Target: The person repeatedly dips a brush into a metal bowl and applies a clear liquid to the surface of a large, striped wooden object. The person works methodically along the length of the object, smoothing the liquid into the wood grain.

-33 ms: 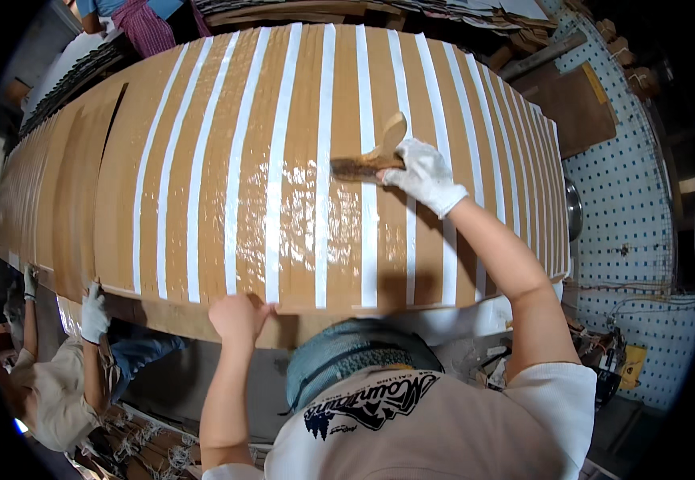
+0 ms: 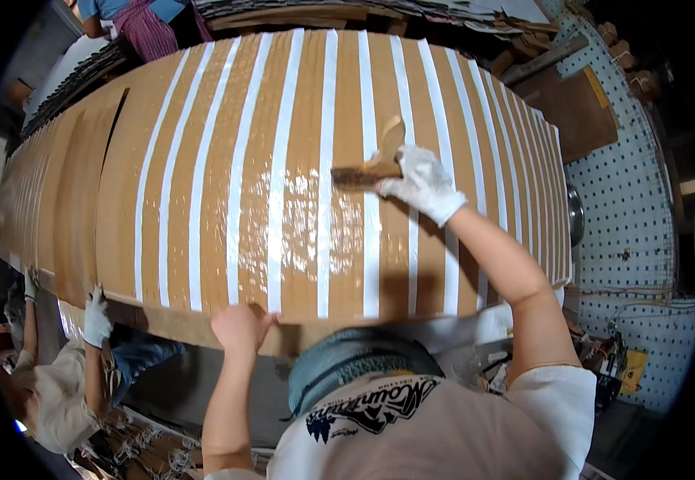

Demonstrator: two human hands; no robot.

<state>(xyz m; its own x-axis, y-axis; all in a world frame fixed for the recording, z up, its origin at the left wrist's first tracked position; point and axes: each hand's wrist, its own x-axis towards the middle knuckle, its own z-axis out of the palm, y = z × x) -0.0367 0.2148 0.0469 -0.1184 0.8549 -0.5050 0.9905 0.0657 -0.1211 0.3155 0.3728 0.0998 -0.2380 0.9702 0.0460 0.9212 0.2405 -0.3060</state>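
Head view: gloved right hand (image 2: 421,184) clenches a brush (image 2: 367,170) at the table's (image 2: 67,208) centre, bare left hand (image 2: 239,328) gripping its six-o'clock edge; wet gloss apparently covers only the middle boards.

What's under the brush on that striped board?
Under the brush lies the glossy wet cardboard sheet with white stripes. The right hand covers the handle; bristle contact is hidden.

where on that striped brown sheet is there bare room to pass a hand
The striped sheet lies bare left of the brush, out to its far left end. Crowded spots: around the gloved right hand, and the near edge under the bare left hand and a co-worker's glove.
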